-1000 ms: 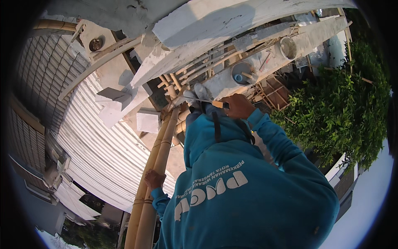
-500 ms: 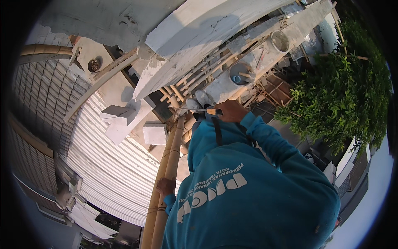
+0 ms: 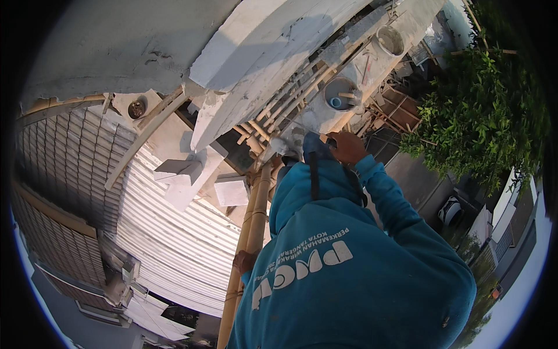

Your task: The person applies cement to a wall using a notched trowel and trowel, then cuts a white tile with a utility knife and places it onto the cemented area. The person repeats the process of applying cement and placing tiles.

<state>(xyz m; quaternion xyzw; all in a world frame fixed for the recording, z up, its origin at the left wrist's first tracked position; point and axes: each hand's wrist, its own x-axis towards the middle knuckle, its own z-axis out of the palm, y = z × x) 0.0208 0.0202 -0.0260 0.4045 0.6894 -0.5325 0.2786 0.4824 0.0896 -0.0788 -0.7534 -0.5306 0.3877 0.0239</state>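
At the lower middle, my left hand (image 3: pixel 246 262) is wrapped around an upright pair of bamboo poles (image 3: pixel 256 216), close by my teal sleeve. My right hand (image 3: pixel 349 148) is closed in front of my waist, by the dark trousers. From it a bit of a tan handle (image 3: pixel 332 141) sticks out. This belongs to a thin-bladed hand tool whose blade is seen nearly edge-on and is hard to make out; its exact kind does not show. My shoes (image 3: pixel 286 145) stand on the scaffold just beyond the hands.
A grey tub (image 3: pixel 342 87) with a blue cup and a pale bucket (image 3: pixel 389 41) stand on the dusty scaffold planks ahead. A rough concrete ledge (image 3: pixel 261 64) runs alongside. White corrugated roofing (image 3: pixel 174 238) lies left; a leafy tree (image 3: pixel 482 116) stands right.
The view has shifted, so the scene sits a little differently. The tool in my right hand has turned, its blade now pointing farther up and away. My left hand still grips the bamboo.
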